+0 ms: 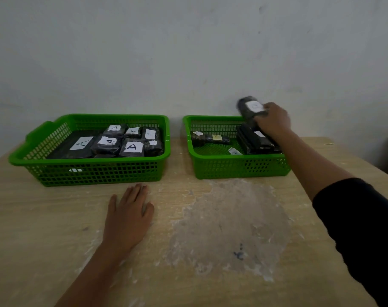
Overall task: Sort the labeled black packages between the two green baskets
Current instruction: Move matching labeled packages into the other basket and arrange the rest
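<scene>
Head view: two green baskets side by side on the desk (55, 220) against a pale wall. Left basket (93, 171) holds a cluster of black packages (126, 141) with white labels marked A. Right hand (274, 120) is raised over the right basket's (239, 167) far right corner, fingers (260, 116) clamped on a black package (246, 111), which is blurred, white label up, letter unreadable. In the right basket, a large black package (256, 141) lies below the hand, a smaller labeled one (208, 139) at the left wall, a loose label scrap (234, 151) between. Left hand (128, 218) lies flat on the desk just in front of the left basket, fingers together, holding nothing.
</scene>
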Demonstrator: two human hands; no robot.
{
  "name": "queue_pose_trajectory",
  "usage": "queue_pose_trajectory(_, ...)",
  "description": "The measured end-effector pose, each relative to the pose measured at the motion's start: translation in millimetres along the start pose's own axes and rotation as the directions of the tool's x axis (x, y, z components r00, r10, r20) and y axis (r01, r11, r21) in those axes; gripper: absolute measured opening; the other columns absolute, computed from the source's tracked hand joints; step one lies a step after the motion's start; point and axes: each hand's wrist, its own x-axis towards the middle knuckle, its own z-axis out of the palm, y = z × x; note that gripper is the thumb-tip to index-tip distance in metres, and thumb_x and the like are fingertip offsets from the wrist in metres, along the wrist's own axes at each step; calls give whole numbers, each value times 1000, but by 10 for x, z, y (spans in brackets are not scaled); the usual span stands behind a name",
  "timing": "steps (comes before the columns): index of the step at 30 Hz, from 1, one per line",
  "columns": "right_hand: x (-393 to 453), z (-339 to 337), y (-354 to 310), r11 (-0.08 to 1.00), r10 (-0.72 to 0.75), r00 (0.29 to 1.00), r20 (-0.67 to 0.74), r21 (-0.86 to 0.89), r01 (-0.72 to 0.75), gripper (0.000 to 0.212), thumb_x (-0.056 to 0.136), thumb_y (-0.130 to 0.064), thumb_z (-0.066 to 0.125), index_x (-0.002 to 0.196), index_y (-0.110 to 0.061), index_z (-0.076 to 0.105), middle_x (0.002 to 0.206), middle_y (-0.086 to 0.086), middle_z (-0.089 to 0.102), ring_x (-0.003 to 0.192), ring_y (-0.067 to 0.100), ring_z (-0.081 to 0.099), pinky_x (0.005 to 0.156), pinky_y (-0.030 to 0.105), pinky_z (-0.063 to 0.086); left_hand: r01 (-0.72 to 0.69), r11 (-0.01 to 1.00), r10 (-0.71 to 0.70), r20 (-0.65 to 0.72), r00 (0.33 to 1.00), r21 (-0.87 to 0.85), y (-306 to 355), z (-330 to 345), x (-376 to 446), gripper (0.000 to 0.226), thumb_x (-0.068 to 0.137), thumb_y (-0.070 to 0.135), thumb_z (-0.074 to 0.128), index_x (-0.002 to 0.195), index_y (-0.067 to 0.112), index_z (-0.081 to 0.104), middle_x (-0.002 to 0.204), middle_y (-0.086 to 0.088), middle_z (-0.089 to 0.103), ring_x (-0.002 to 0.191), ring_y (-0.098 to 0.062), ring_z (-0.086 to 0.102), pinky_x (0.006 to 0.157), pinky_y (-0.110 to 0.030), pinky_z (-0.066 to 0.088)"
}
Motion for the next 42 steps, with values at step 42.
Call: queue_pose_trajectory(42,-283,388,-348,939,-133,863,488,-218,268,32,89,-22,53,113,-4,65,112,15,69,97,28,66,86,37,55,-1,999,1,-18,1000,-40,1,-7,-19,53,98,36,31,149,28,18,161,7,11,148,-10,7,121,-42,0)
